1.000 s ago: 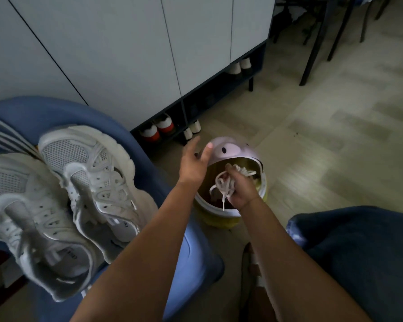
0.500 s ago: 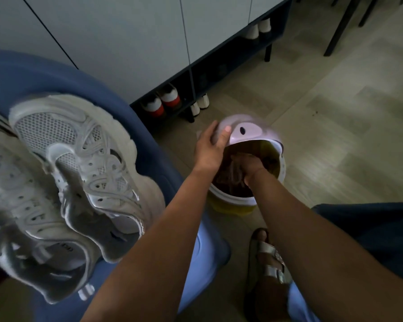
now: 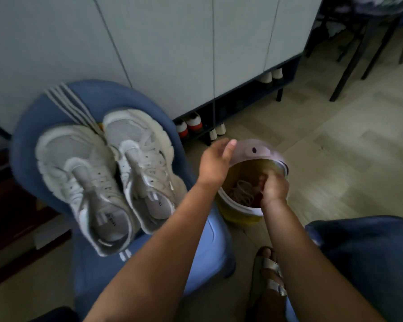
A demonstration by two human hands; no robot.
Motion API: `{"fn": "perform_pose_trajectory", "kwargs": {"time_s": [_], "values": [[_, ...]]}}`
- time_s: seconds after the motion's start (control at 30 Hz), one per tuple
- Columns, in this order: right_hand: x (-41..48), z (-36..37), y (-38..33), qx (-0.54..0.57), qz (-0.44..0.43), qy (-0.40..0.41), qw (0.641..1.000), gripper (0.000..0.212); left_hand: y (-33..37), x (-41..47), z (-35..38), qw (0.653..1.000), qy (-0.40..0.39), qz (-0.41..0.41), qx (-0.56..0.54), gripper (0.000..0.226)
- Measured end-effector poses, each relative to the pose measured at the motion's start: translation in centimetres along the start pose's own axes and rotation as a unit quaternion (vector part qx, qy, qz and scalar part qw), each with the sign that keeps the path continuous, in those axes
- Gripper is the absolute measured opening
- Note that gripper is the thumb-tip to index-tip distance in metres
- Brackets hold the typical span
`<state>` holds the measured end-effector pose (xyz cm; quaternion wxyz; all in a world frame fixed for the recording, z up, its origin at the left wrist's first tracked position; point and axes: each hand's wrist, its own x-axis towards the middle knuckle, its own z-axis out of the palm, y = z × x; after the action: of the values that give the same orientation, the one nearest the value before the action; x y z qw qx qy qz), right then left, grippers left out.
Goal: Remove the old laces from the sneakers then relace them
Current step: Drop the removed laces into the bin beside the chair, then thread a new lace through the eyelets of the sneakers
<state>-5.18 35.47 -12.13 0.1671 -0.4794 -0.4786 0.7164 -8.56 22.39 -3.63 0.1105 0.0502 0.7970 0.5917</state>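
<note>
Inside small yellow plastic bin [image 3: 237,216], coiled white laces [image 3: 241,194]; right hand [image 3: 273,188] beside them, fingers curled, cannot tell if pinching. Left hand [image 3: 213,166], fingers together, presses pink lid [image 3: 256,151]. 2 white mesh sneakers [image 3: 144,168] left of bin.
</note>
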Motion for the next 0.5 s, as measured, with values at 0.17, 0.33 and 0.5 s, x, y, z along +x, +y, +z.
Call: {"fn": "perform_pose_trajectory", "kwargs": {"time_s": [0.17, 0.33, 0.5], "values": [[-7.7, 2.2, -2.5, -0.027, -0.167, -0.053, 0.984, 0.031, 3.6, -4.6, -5.2, 0.994, 0.036, 0.097, -0.028, 0.029], [-16.4, 8.4, -5.7, -0.008, -0.254, -0.243, 0.936, 0.033, 5.3, -8.5, -14.3, 0.972, 0.159, 0.174, -0.020, 0.021], [-21.9, 15.4, -7.7, -0.079, -0.359, -0.367, 0.855, 0.021, 4.1, -9.2, -22.8, 0.936, 0.321, 0.144, 0.005, 0.009]]}}
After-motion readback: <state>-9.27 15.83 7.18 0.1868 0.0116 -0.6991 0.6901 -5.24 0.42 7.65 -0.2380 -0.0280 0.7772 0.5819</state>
